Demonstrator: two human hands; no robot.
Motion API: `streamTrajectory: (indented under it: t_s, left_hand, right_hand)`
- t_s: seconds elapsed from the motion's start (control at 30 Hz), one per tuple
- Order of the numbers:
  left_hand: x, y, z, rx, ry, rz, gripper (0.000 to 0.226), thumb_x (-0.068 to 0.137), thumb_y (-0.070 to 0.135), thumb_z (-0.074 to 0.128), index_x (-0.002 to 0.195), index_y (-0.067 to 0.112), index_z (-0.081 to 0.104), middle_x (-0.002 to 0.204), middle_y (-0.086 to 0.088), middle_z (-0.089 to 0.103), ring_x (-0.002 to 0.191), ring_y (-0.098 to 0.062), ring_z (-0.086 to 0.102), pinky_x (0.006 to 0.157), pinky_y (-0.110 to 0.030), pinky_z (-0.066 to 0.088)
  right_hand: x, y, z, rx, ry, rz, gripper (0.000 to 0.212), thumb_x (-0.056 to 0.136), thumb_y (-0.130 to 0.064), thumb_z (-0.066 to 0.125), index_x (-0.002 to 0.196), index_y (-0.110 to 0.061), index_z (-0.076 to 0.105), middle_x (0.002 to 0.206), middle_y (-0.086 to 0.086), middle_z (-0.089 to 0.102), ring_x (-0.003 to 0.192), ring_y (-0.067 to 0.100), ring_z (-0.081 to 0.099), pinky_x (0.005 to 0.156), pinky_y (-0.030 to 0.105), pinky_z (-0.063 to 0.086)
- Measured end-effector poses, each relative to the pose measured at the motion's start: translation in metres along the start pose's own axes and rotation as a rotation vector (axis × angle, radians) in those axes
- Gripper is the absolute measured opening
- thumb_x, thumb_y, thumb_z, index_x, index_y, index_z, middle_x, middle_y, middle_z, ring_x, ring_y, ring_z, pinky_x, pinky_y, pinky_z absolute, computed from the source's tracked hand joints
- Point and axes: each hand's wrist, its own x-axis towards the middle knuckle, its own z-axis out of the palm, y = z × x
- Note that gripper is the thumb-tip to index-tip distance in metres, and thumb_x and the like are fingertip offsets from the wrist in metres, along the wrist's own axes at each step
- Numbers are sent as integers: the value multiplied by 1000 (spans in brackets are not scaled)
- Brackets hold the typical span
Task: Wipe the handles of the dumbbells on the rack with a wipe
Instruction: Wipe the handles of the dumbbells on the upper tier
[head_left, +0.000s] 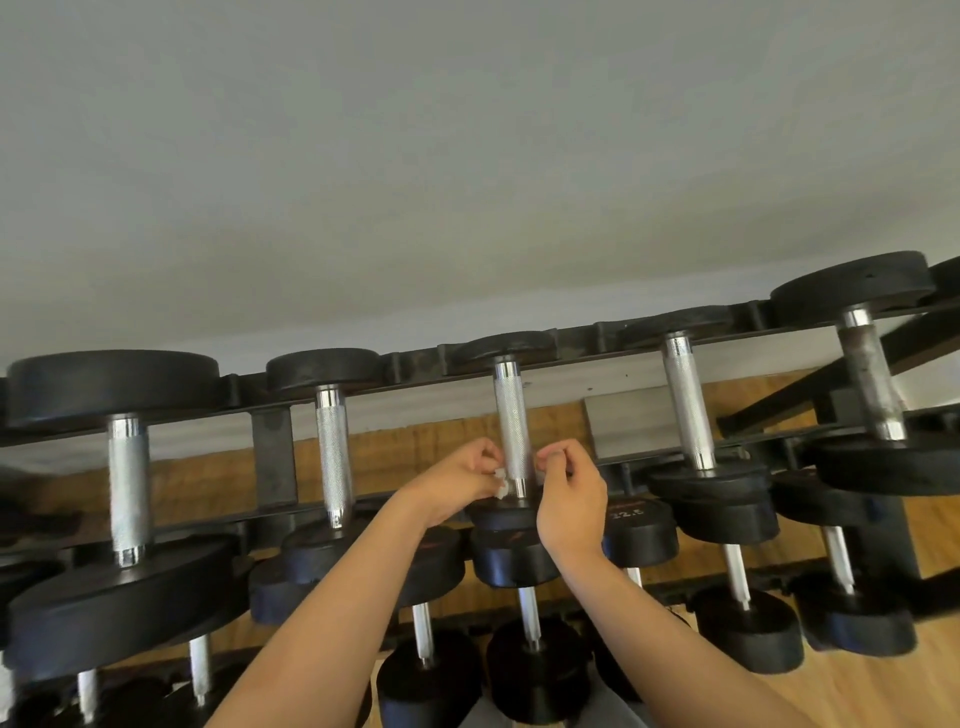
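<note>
A black rack (270, 457) carries several black dumbbells with knurled chrome handles on its top row. Both my hands are at the lower end of the middle handle (511, 415). My left hand (460, 480) pinches a small white wipe (500, 483) against the handle's left side. On the handle's right side, my right hand (571, 499) has its fingers curled and pinches what looks like the wipe's other end, mostly hidden. Other handles stand to the left (332, 452) and right (685, 405).
A large dumbbell (127, 467) sits at the far left and a worn, rusty-handled one (875, 379) at the far right. A lower row holds more dumbbells (530, 618). Behind the rack is a grey wall (467, 156); a wooden floor (857, 691) shows below.
</note>
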Motion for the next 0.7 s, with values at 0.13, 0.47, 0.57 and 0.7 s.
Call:
streamTrajectory:
  t_s: [0.13,0.47,0.57,0.7]
  left_hand:
    - [-5,-3,2,83,27,30,35,89,0,64,117,19,55,108,-4,73,104,-19,68,96,-44,54]
    - [-2,9,-4,216,-10,11,35,83,-3,65,110,19,70,111,3,73,109,-13,66,103,-45,49]
    - [-9,8,-9,226,-19,14,30,86,-1,65,106,19,73,103,3,74,101,-10,68,99,-38,51]
    - [-9,8,-1,170,57,14,31,89,-1,62,112,18,70,109,1,72,105,-12,66,99,-37,51]
  right_hand:
    - [-1,1,-2,4,-29,-16,23,97,-12,47,78,-18,59,73,-4,60,74,13,59,70,31,50]
    - [0,3,0,-4,-35,-11,23,96,-14,47,77,-19,58,75,-5,60,77,15,59,75,42,52]
    - [1,4,0,-18,-39,-6,23,96,-17,46,77,-20,58,76,-4,61,79,16,60,76,43,52]
    - [1,4,0,-13,-34,-13,23,96,-16,46,77,-19,58,76,-4,61,79,15,60,77,42,52]
